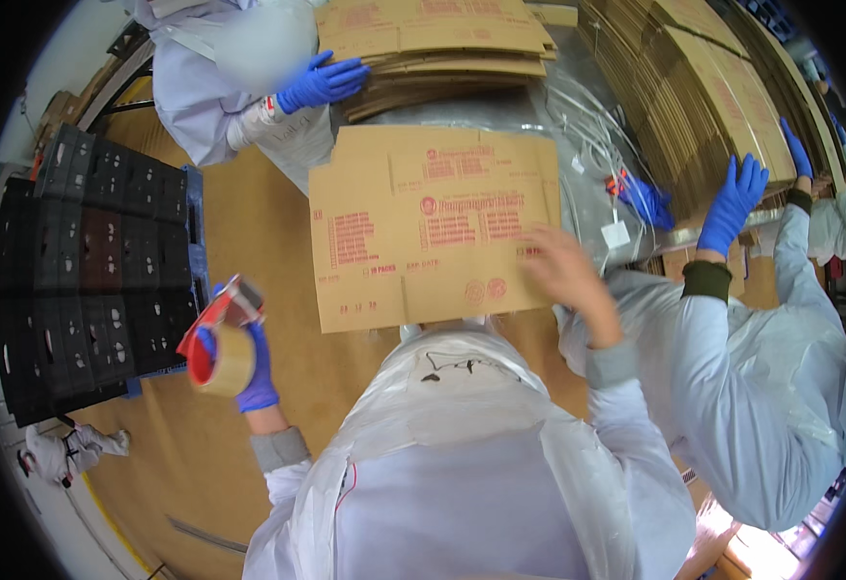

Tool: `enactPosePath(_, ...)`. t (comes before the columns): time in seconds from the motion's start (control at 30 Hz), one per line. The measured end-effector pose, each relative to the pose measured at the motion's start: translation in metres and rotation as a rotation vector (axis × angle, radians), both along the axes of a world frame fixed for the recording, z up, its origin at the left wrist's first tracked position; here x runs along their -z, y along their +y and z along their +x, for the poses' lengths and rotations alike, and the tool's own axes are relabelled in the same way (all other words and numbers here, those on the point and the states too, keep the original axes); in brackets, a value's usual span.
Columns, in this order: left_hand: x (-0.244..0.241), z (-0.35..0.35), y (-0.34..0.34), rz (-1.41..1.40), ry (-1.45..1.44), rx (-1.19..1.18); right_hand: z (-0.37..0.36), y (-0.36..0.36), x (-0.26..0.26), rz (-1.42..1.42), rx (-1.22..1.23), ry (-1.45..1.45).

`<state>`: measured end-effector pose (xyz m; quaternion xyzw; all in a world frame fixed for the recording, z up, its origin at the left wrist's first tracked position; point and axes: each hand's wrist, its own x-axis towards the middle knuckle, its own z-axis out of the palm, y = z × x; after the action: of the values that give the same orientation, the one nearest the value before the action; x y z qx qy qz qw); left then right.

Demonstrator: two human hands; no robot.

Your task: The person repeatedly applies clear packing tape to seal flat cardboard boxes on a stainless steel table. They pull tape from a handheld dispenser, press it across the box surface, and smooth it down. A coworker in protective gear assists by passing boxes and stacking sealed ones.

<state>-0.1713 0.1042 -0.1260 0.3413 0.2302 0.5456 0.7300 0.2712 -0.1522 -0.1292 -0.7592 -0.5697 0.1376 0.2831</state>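
Observation:
My left hand (258, 366), in a blue glove, grips a red tape gun (231, 308) off to the left of my body. A wide roll of tan packing tape (233, 360) sits on the tape gun. My right hand (564, 272), bare and slightly blurred, is over the right edge of a flattened cardboard carton (365, 290). Whether its fingers touch the board, I cannot tell. Red print covers the carton's upper face, and its near edge reaches over the table's front, close to my apron (466, 377).
More flat cartons lie in a stack (437, 69) at the table's far side. Bundled cartons (720, 101) stand at right under a co-worker's gloved hands. Loose white straps (604, 123) and a blue-orange item (640, 199) lie on the metal table (466, 112). Black crates (97, 246) fill a blue pallet at left.

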Motion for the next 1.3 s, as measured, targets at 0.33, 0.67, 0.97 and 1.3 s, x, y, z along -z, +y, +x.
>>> enactPosePath(0.33,-0.051,0.104,-0.025,0.862,0.666,0.235,-0.123,0.061,0.036,-0.315,-0.371,-0.414)
enactPosePath(0.67,-0.057,0.105,-0.036,1.587,1.154,0.378,-0.120,0.172,0.012,-0.492,-0.175,1.741)
enactPosePath(0.97,-0.037,0.096,-0.042,1.144,1.107,0.544,-0.098,0.233,0.032,-0.344,-0.260,0.656)
enactPosePath(1.3,0.014,0.135,0.001,-0.279,0.433,0.669,-0.095,0.252,0.064,-0.069,0.077,-0.019)
